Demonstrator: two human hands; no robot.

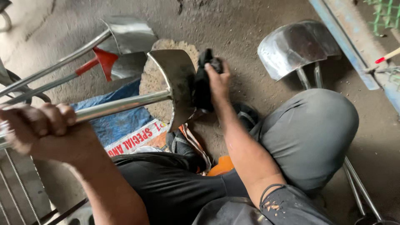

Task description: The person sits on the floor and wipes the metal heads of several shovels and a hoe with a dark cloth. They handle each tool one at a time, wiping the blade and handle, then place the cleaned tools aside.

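Steel shovel [175,83] gripped by left hand [39,125], right hand [216,79] pressing apparently dark cloth [203,85]

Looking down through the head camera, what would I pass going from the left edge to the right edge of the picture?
Left hand gripping a metal handle → shovel blade held on edge → dark rag under the right hand → shiny shovel heads lying on the ground → blue bar.

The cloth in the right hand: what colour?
Black; the cloth shows best in the head view.
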